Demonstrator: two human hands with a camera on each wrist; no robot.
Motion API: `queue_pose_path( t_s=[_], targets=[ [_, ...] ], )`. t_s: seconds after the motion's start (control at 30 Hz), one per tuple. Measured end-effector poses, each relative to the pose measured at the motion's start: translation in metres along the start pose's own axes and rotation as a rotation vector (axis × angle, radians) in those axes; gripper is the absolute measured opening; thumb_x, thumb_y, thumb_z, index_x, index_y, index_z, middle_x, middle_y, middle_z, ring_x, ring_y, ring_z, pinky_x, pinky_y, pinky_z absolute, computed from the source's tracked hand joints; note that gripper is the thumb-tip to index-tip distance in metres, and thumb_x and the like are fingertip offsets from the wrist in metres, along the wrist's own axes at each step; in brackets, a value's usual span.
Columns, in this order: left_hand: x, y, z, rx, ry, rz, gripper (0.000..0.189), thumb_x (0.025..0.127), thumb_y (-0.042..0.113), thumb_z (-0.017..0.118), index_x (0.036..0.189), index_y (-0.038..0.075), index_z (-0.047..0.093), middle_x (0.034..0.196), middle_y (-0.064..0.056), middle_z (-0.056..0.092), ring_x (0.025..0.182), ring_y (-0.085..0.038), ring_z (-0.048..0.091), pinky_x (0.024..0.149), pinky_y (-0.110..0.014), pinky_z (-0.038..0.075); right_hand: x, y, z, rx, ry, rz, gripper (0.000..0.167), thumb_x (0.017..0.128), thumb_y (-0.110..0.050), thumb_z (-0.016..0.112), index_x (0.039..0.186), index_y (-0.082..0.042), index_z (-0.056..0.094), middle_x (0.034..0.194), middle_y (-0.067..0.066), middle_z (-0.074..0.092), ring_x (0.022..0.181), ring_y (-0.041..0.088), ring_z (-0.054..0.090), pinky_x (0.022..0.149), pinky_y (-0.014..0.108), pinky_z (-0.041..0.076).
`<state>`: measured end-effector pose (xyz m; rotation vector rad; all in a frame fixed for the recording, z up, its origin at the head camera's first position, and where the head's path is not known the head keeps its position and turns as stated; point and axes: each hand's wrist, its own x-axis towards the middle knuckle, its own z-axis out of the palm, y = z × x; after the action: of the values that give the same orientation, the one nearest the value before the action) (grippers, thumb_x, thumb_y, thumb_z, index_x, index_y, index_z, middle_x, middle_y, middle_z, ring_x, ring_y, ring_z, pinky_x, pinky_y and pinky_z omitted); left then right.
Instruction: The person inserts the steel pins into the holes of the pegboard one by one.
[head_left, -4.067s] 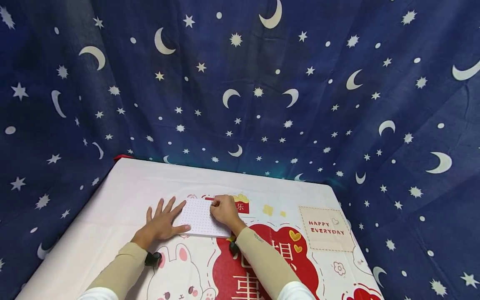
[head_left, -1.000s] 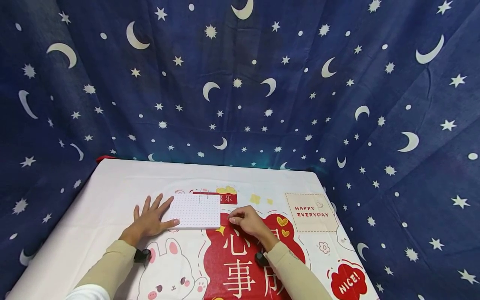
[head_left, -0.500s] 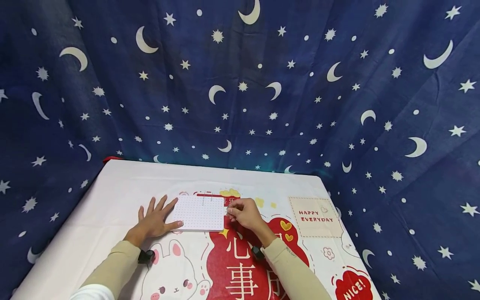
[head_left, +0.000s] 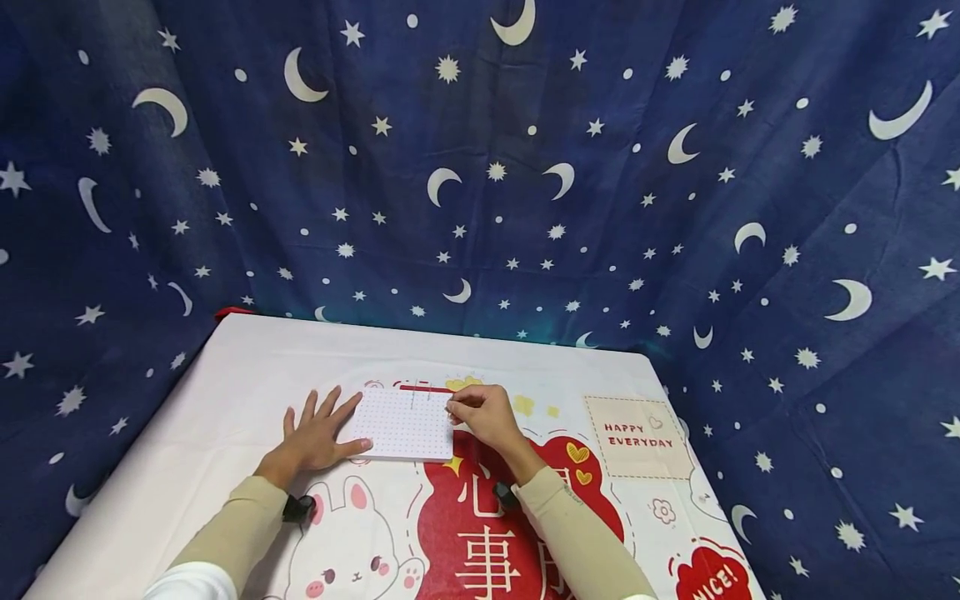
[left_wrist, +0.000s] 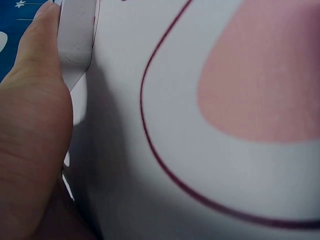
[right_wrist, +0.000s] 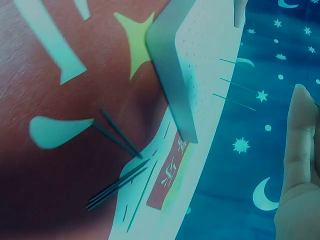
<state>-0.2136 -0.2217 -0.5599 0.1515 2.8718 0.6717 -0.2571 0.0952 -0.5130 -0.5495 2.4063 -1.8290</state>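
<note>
A white block (head_left: 401, 429) with a grid of small dots on its top lies on the tablecloth. My left hand (head_left: 311, 437) rests spread at its left end, the thumb (left_wrist: 42, 45) along the near side wall. Three thin needles (right_wrist: 239, 85) stand up from the block near its far edge. At the block's right end is my right hand (head_left: 486, 417), thumb and forefinger pinched together over the far right corner. A needle's fine tip just shows at those fingertips; the rest is hidden by the fingers. Several loose needles (right_wrist: 119, 185) lie on the cloth right of the block.
The white tablecloth (head_left: 277, 358) has printed rabbits, red shapes and writing, all flat. A dark blue curtain (head_left: 480, 208) with moons and stars hangs behind the table and at both sides. A small black wrist camera (head_left: 298, 508) sits on my left wrist.
My right hand has moved from the cloth right of the block up and left to the block's far right corner. My left hand stays at the left end.
</note>
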Motion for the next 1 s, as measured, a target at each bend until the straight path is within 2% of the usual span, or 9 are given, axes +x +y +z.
queue_pose_path(
  t_s=[0.1, 0.2, 0.4, 0.7, 1.0],
  targets=[
    [0.0, 0.0, 0.0, -0.001, -0.002, 0.0, 0.099, 0.087, 0.072, 0.067, 0.164, 0.021, 0.03, 0.173, -0.027, 0.012, 0.156, -0.063, -0.002, 0.116, -0.085, -0.005, 0.003, -0.001, 0.002, -0.02, 0.017, -0.003, 0.013, 0.093, -0.004, 0.076, 0.098, 0.007, 0.079, 0.092, 0.025, 0.077, 0.076, 0.034, 0.077, 0.073, 0.027, 0.064],
    [0.001, 0.0, 0.0, -0.003, -0.005, -0.004, 0.1, 0.086, 0.073, 0.066, 0.164, 0.021, 0.03, 0.173, -0.027, 0.012, 0.156, -0.063, -0.002, 0.116, -0.085, -0.005, 0.007, -0.001, 0.003, -0.068, 0.031, -0.016, 0.008, 0.092, -0.006, 0.077, 0.094, -0.001, 0.082, 0.093, 0.021, 0.077, 0.073, 0.025, 0.074, 0.071, 0.023, 0.062],
    [0.002, -0.002, 0.003, 0.007, 0.0, -0.008, 0.101, 0.086, 0.074, 0.066, 0.164, 0.022, 0.03, 0.173, -0.026, 0.012, 0.157, -0.061, -0.002, 0.117, -0.084, -0.005, 0.013, -0.001, 0.005, -0.108, 0.029, -0.012, 0.008, 0.092, -0.007, 0.076, 0.093, 0.0, 0.082, 0.089, 0.017, 0.078, 0.069, 0.01, 0.069, 0.069, 0.023, 0.06],
    [0.001, 0.0, 0.002, 0.003, -0.004, -0.005, 0.1, 0.086, 0.073, 0.066, 0.164, 0.022, 0.03, 0.173, -0.026, 0.012, 0.156, -0.061, -0.002, 0.117, -0.084, -0.005, 0.019, -0.001, 0.012, -0.078, 0.042, -0.033, 0.006, 0.091, -0.004, 0.075, 0.09, -0.003, 0.081, 0.083, 0.017, 0.078, 0.068, 0.01, 0.07, 0.071, 0.024, 0.061],
    [0.001, 0.0, 0.001, 0.003, -0.015, -0.016, 0.101, 0.086, 0.074, 0.066, 0.165, 0.022, 0.029, 0.174, -0.026, 0.011, 0.157, -0.061, -0.003, 0.117, -0.083, -0.006, 0.025, 0.001, 0.019, -0.091, 0.065, -0.017, 0.005, 0.091, -0.003, 0.076, 0.09, -0.001, 0.08, 0.087, 0.018, 0.079, 0.073, 0.016, 0.075, 0.073, 0.026, 0.063]
  ],
)
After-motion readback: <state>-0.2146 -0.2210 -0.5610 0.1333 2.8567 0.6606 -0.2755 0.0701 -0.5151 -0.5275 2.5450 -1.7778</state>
